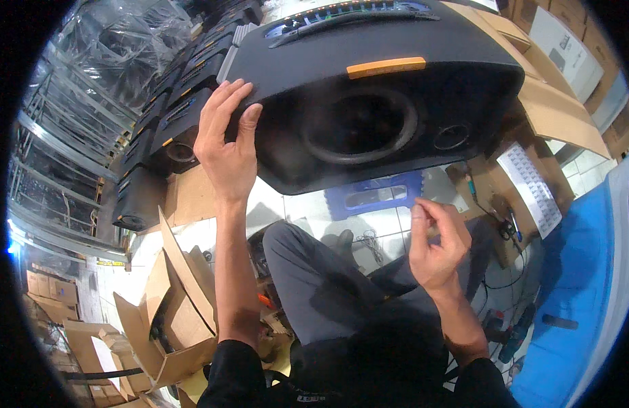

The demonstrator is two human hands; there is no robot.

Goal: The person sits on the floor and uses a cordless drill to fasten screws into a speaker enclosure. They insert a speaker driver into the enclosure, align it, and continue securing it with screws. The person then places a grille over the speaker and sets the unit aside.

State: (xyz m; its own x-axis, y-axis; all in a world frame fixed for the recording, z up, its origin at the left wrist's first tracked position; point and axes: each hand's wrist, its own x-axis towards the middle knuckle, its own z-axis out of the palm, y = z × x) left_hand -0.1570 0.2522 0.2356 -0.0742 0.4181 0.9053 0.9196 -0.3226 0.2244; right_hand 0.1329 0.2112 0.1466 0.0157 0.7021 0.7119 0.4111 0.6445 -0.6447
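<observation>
A large black speaker cabinet (280, 139) is right in front of me. It has a round woofer (360, 126), a smaller round opening at its right and an orange strip (386, 66) on the upper front edge. On top sits a control panel (355, 17) with a black handle bar. My left hand (226, 143) rests against the cabinet's left front corner, fingers stretched out and thumb apart. Below the cabinet's right half, my right hand (440, 245) is raised over my leg, apart from the speaker. Its fingers are curled and thumb and forefinger come together; anything between them is too small to make out.
More black speakers (185, 129) stand in a row at left, beside metal racking (62, 149). An open cardboard box (181, 353) is lower left. A purple-blue stool (338, 204) is under the cabinet. A label sheet (530, 189) and green-handled tool (471, 187) lie right, near a blue bin (576, 285).
</observation>
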